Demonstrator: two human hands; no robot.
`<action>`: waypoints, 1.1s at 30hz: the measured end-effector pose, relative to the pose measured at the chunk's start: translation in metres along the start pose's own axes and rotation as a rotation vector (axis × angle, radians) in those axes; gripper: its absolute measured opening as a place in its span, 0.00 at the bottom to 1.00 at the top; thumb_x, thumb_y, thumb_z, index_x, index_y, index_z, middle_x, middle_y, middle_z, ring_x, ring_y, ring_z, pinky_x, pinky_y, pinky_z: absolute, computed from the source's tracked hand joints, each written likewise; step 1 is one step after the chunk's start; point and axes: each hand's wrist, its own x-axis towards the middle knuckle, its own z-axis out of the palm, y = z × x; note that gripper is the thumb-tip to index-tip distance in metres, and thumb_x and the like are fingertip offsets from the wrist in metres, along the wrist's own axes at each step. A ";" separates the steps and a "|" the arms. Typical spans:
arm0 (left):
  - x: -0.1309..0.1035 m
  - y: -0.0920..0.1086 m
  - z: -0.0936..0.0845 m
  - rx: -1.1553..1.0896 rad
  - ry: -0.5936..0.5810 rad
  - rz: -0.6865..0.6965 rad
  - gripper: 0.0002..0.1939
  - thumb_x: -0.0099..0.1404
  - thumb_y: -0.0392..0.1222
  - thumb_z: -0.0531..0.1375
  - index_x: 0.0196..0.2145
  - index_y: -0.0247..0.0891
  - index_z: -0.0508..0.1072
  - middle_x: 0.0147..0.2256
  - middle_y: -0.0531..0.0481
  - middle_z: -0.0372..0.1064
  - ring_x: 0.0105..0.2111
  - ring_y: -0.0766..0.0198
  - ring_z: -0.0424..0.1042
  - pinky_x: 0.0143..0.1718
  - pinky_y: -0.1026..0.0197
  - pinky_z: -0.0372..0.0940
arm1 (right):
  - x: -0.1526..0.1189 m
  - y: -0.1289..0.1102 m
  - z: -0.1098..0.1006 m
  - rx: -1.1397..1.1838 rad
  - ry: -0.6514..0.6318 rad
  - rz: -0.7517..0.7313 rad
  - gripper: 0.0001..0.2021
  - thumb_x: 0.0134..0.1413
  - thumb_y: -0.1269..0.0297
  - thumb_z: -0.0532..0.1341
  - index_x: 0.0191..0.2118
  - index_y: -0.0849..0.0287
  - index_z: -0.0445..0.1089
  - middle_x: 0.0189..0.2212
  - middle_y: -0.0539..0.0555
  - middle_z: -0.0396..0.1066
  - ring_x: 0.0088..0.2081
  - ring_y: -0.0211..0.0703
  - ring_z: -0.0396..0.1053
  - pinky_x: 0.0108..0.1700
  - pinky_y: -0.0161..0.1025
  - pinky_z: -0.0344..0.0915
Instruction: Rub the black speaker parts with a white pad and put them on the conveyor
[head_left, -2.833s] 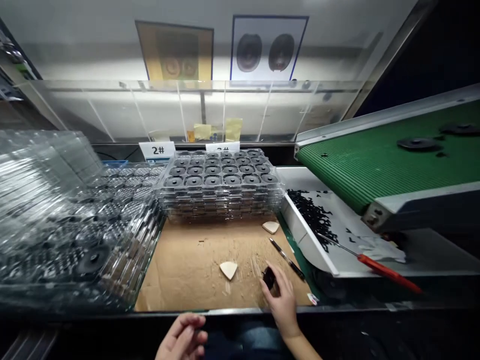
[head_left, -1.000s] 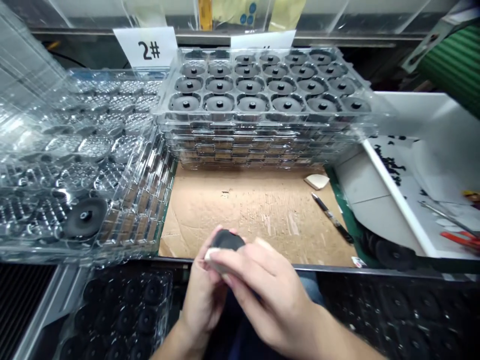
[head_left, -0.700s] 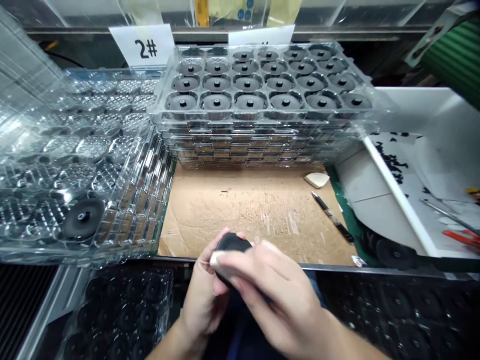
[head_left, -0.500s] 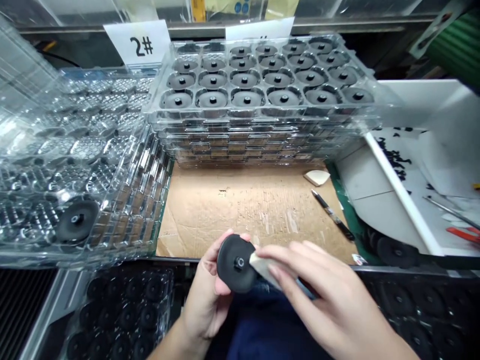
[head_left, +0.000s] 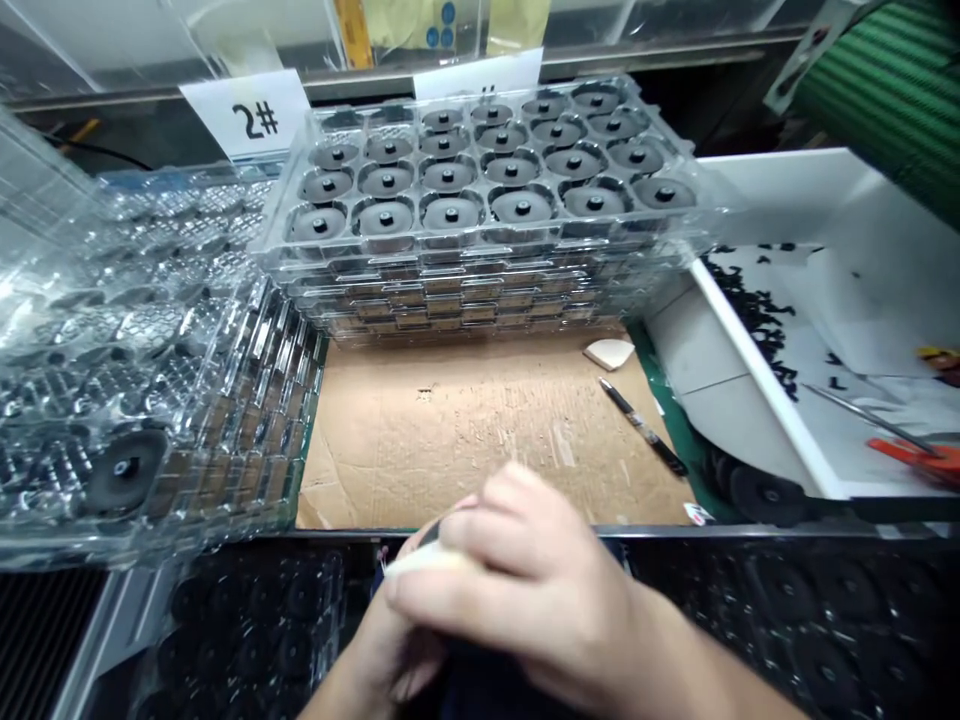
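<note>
At the front edge of the cardboard, my right hand (head_left: pixel 540 580) is closed on a pale wedge-shaped pad (head_left: pixel 427 558) and covers most of a black disc. Only a dark sliver of the disc (head_left: pixel 430 536) shows between my hands. Behind and below it, my left hand (head_left: pixel 390 630) holds the disc, its fingers mostly hidden. A second pale wedge (head_left: pixel 610 353) and a black pen (head_left: pixel 642 426) lie on the right part of the cardboard (head_left: pixel 390 440).
Stacked clear trays with black discs (head_left: pixel 450 213) stand at the back. More clear trays (head_left: pixel 202 350) rise at left. A white bin (head_left: pixel 772 380) at right holds small black parts and a red-handled tool (head_left: pixel 911 455). Dark disc trays sit low on both sides.
My right hand has moved left with the pad, over the disc, and now hides most of it. The head view has shifted and tilted slightly.
</note>
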 end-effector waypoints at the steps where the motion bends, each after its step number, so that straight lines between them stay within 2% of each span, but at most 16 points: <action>1: 0.000 0.000 0.001 0.000 -0.007 0.019 0.24 0.48 0.49 0.67 0.44 0.39 0.74 0.43 0.47 0.73 0.44 0.57 0.70 0.46 0.60 0.65 | -0.003 0.005 -0.001 0.050 0.021 0.043 0.13 0.63 0.69 0.49 0.41 0.57 0.71 0.27 0.49 0.69 0.29 0.38 0.59 0.33 0.37 0.55; 3: 0.000 0.001 0.004 -0.006 -0.010 0.059 0.29 0.43 0.51 0.68 0.44 0.42 0.73 0.48 0.46 0.70 0.43 0.55 0.71 0.43 0.59 0.67 | -0.013 0.022 -0.003 0.096 0.084 0.271 0.12 0.61 0.70 0.51 0.44 0.57 0.70 0.32 0.51 0.71 0.34 0.38 0.63 0.37 0.37 0.59; 5: 0.001 0.004 0.008 -0.028 -0.012 0.066 0.30 0.42 0.51 0.68 0.45 0.46 0.73 0.53 0.47 0.66 0.44 0.53 0.72 0.41 0.59 0.69 | -0.030 0.042 0.001 0.117 0.083 0.516 0.12 0.60 0.70 0.52 0.44 0.55 0.70 0.35 0.52 0.71 0.37 0.39 0.66 0.39 0.36 0.63; 6: 0.001 0.005 0.009 -0.040 -0.015 0.064 0.30 0.43 0.50 0.68 0.46 0.47 0.72 0.54 0.47 0.65 0.44 0.52 0.72 0.41 0.59 0.70 | -0.041 0.051 0.006 0.126 0.054 0.602 0.11 0.59 0.69 0.53 0.44 0.53 0.70 0.35 0.51 0.71 0.37 0.39 0.68 0.38 0.36 0.64; 8: 0.001 0.006 0.009 -0.057 -0.028 0.062 0.30 0.44 0.50 0.67 0.47 0.45 0.72 0.54 0.46 0.65 0.45 0.51 0.72 0.41 0.59 0.70 | -0.064 0.066 0.023 0.125 -0.001 0.680 0.11 0.58 0.68 0.54 0.42 0.52 0.71 0.35 0.51 0.71 0.36 0.39 0.70 0.37 0.36 0.67; 10: 0.001 0.006 0.008 -0.074 -0.034 0.042 0.30 0.45 0.50 0.67 0.48 0.44 0.71 0.55 0.46 0.65 0.47 0.51 0.71 0.42 0.59 0.70 | -0.086 0.075 0.043 0.092 0.010 0.706 0.12 0.58 0.68 0.53 0.42 0.55 0.72 0.35 0.53 0.70 0.37 0.41 0.70 0.39 0.38 0.68; 13: 0.003 0.006 0.007 -0.084 -0.023 0.011 0.29 0.47 0.48 0.66 0.49 0.43 0.70 0.56 0.47 0.63 0.49 0.50 0.69 0.45 0.59 0.68 | -0.111 0.075 0.066 0.014 0.074 0.755 0.14 0.59 0.67 0.50 0.43 0.58 0.71 0.38 0.57 0.67 0.41 0.45 0.70 0.42 0.42 0.68; 17: 0.006 0.004 0.007 -0.095 -0.024 0.025 0.27 0.51 0.46 0.65 0.50 0.43 0.70 0.54 0.47 0.66 0.50 0.51 0.68 0.47 0.61 0.68 | -0.125 0.065 0.077 -0.067 0.086 0.776 0.15 0.56 0.62 0.55 0.49 0.55 0.67 0.43 0.58 0.64 0.31 0.42 0.71 0.35 0.43 0.71; 19: 0.007 0.002 0.009 -0.109 -0.007 0.029 0.25 0.51 0.45 0.65 0.49 0.42 0.70 0.52 0.46 0.69 0.50 0.52 0.68 0.48 0.60 0.67 | -0.126 0.063 0.079 -0.109 0.092 0.779 0.18 0.56 0.61 0.55 0.51 0.56 0.66 0.46 0.61 0.63 0.28 0.43 0.70 0.33 0.45 0.71; 21: 0.008 0.000 0.012 -0.126 0.031 0.051 0.24 0.51 0.44 0.65 0.47 0.42 0.72 0.49 0.46 0.71 0.49 0.53 0.69 0.49 0.60 0.66 | -0.127 0.064 0.080 -0.149 0.110 0.777 0.19 0.56 0.60 0.54 0.52 0.58 0.66 0.46 0.63 0.62 0.33 0.49 0.71 0.34 0.48 0.70; 23: 0.008 -0.003 0.014 -0.141 0.061 0.071 0.22 0.50 0.44 0.66 0.45 0.42 0.74 0.47 0.47 0.73 0.48 0.53 0.70 0.49 0.60 0.66 | -0.126 0.068 0.080 -0.168 0.129 0.762 0.19 0.57 0.58 0.53 0.51 0.60 0.67 0.42 0.63 0.65 0.37 0.52 0.70 0.35 0.48 0.70; 26: 0.008 -0.005 0.017 -0.147 0.095 0.073 0.21 0.50 0.45 0.65 0.43 0.42 0.74 0.45 0.47 0.74 0.48 0.53 0.70 0.49 0.60 0.66 | -0.126 0.076 0.079 -0.163 0.170 0.735 0.18 0.60 0.60 0.49 0.49 0.61 0.68 0.35 0.60 0.69 0.35 0.49 0.70 0.37 0.46 0.69; 29: 0.007 -0.005 0.019 -0.141 0.148 0.081 0.22 0.50 0.45 0.66 0.44 0.42 0.74 0.47 0.47 0.73 0.49 0.53 0.70 0.50 0.59 0.65 | -0.124 0.086 0.076 -0.135 0.211 0.700 0.16 0.61 0.62 0.48 0.47 0.60 0.69 0.35 0.59 0.72 0.37 0.48 0.70 0.42 0.45 0.67; 33: 0.007 -0.006 0.020 -0.106 0.181 0.086 0.24 0.50 0.44 0.66 0.46 0.42 0.72 0.47 0.47 0.73 0.49 0.53 0.69 0.50 0.59 0.65 | -0.105 0.094 0.055 -0.063 0.209 0.675 0.12 0.58 0.64 0.51 0.38 0.58 0.72 0.33 0.55 0.74 0.36 0.45 0.72 0.40 0.41 0.68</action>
